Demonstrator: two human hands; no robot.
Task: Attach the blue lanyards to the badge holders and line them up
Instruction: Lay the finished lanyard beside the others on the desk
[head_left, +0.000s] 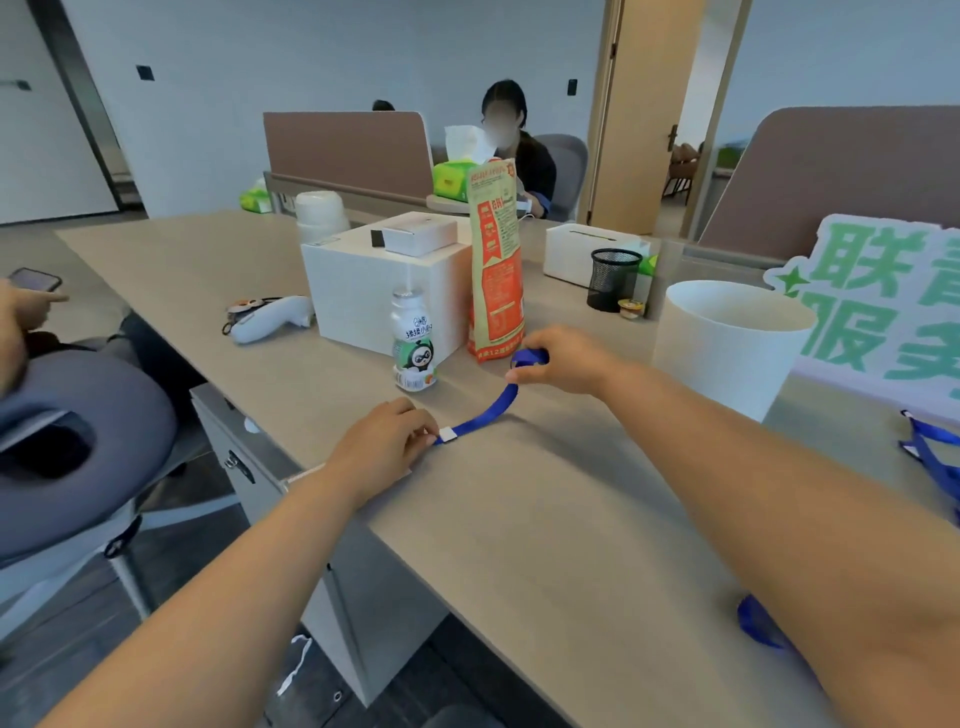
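A blue lanyard (485, 413) stretches across the wooden desk (545, 519) between both hands. My left hand (384, 447) pinches its near end beside a small white clasp (448, 434), close to the desk's left edge. My right hand (563, 361) grips the far looped end, raised a little above the desk. More blue lanyards (932, 457) lie at the right edge, and another blue strap (756, 623) shows under my right forearm. No badge holder can be made out; my left hand may cover one.
Behind the hands stand a small drink bottle (414, 345), an orange snack bag (496, 270) and a white box (379, 283). A white cup (727, 343) and a green sign (883, 301) are at right. A person's hand and a chair are at left.
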